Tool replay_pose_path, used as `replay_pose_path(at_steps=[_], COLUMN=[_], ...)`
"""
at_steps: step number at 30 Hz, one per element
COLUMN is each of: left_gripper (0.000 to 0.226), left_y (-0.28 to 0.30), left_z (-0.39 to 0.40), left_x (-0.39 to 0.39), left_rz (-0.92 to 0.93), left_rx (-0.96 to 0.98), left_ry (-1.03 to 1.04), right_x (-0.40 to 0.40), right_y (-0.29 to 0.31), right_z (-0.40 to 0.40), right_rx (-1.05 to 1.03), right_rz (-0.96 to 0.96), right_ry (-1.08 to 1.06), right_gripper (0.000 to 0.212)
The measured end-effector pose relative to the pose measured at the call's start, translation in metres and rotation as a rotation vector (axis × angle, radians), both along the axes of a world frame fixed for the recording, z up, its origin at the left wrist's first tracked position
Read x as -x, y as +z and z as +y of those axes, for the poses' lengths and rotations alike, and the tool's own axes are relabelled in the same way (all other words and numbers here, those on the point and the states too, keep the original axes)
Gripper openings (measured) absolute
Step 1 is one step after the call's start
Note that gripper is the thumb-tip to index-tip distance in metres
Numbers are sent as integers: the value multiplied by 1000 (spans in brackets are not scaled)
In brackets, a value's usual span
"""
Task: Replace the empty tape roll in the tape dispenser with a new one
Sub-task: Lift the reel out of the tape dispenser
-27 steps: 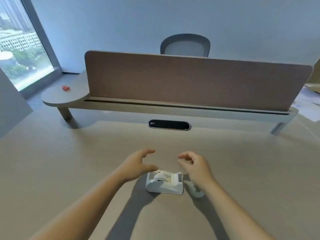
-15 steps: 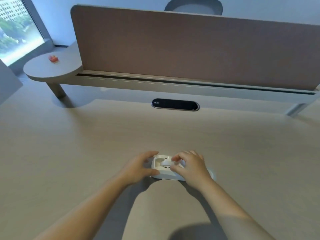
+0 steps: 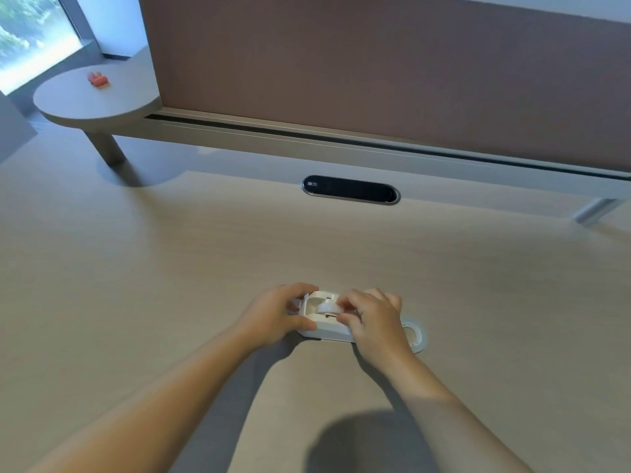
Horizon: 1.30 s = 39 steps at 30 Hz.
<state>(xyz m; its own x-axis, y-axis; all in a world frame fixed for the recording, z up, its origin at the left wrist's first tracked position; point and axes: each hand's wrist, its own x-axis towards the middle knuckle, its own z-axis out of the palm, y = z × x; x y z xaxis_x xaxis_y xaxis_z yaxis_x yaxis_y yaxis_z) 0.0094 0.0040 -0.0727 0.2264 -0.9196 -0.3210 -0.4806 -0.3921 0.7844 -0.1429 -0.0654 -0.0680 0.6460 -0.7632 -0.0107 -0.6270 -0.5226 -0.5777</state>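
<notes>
A white tape dispenser (image 3: 324, 331) sits on the beige desk (image 3: 170, 268) in front of me. My left hand (image 3: 273, 315) grips its left end, thumb on the near side and fingers over the far side. My right hand (image 3: 372, 319) pinches the white roll core (image 3: 326, 307) seated in the dispenser's cradle and covers the dispenser's right end. A clear tape roll (image 3: 415, 336) lies flat on the desk just right of the dispenser, partly hidden by my right hand.
A brown divider panel (image 3: 375, 63) on a grey rail stands across the back of the desk. A black oval cable port (image 3: 351, 189) is set into the desk ahead. A small red object (image 3: 98, 79) rests on a round grey shelf at far left.
Both hands came down from above the dispenser and closed on it. The left now holds its end and the right pinches the core. The view has tilted downward.
</notes>
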Motion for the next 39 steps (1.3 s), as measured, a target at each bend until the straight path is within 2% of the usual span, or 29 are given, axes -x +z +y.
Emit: replay_pose_path(at_steps=[4, 8, 12, 15, 17, 20, 26, 29, 33, 36, 39], left_gripper=[54, 55, 59, 62, 50, 23, 7, 6, 15, 7, 9], left_y=[0, 1, 9, 23, 33, 45, 36, 24, 9, -2, -10], left_z=[0, 0, -3, -4, -6, -8, -6, 2, 23, 40, 54], left_x=[1, 1, 4, 11, 17, 30, 51, 65, 80, 88, 93], left_rz=[-25, -68, -90, 8, 87, 226, 374, 421, 495, 467, 436], left_rx=[-2, -36, -60, 11, 70, 170, 287, 315, 368, 419, 455], left_ry=[-18, -31, -56, 29, 49, 56, 185, 186, 174, 152, 158], right_x=[1, 1, 3, 8, 10, 14, 31, 39, 49, 55, 59], right_y=[-7, -6, 2, 10, 20, 30, 24, 11, -6, -16, -22], right_z=[-2, -1, -1, -3, -5, -6, 3, 12, 30, 49, 65], right_rx=[-113, -131, -226, -297, -353, -473, -502, -485, -479, -503, -490], right_rz=[-42, -69, -164, -294, -398, -557, -695, -696, -702, -748, -784], right_ry=[-45, -36, -32, -80, -123, -148, -130, -117, -105, -85, -89], right_gripper=[10, 9, 3, 20, 26, 20, 14, 13, 9, 13, 17])
